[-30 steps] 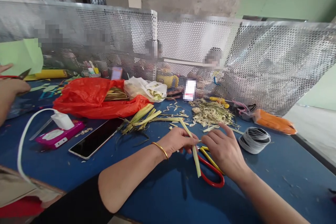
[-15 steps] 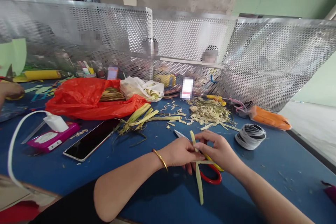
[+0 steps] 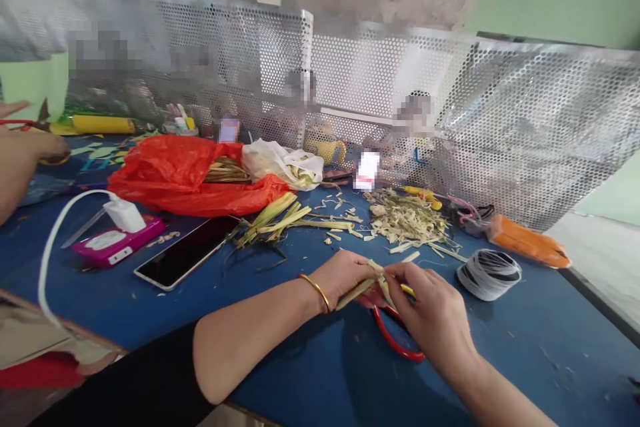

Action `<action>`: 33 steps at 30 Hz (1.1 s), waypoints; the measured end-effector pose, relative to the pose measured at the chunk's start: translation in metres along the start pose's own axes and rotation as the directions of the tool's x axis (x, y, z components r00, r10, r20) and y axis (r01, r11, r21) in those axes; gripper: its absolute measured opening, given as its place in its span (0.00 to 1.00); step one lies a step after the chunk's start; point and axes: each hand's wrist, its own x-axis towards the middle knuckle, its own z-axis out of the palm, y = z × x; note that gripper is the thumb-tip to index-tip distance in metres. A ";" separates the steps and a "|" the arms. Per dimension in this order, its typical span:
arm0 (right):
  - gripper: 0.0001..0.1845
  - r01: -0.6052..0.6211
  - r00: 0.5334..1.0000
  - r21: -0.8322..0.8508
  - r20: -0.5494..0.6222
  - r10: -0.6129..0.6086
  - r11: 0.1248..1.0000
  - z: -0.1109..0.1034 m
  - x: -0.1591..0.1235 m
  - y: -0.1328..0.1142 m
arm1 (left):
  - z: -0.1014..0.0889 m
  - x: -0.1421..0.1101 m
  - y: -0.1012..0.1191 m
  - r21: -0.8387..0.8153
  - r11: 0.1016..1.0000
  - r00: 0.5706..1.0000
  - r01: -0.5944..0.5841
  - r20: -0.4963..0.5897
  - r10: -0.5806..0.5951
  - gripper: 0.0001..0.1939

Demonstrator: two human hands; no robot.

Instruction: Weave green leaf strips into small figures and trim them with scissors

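My left hand [image 3: 347,278], with a gold bangle on its wrist, is closed on pale green plant-leaf strips [image 3: 379,271]. Fingers of my right hand [image 3: 427,300] pinch the same strips from the other side, and the two hands almost meet there. One strip end slants down to the left beneath my left hand. Below them on the blue table lie scissors [image 3: 395,340] with red and yellow handles; their blades are hidden by my hands. A roll of whitish string [image 3: 489,273] stands right of my right hand.
Behind lie a heap of leaf scraps [image 3: 410,220], longer leaf strips [image 3: 273,217], a red plastic bag [image 3: 160,173] and a white bag [image 3: 280,163]. A phone [image 3: 187,253] and magenta power strip [image 3: 120,240] lie left. A perforated metal screen [image 3: 370,73] stands behind; another person's hand [image 3: 47,147] holds scissors.
The strips have turned: the long end that hung toward me now slants left under my left hand. My right hand has moved slightly right and down. The view has shifted a little left.
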 end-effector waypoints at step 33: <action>0.15 -0.733 0.600 0.665 0.535 0.595 0.142 0.034 0.003 0.014 | 0.002 -0.002 -0.002 -0.157 0.981 0.991 -0.117 -0.080 0.106 0.14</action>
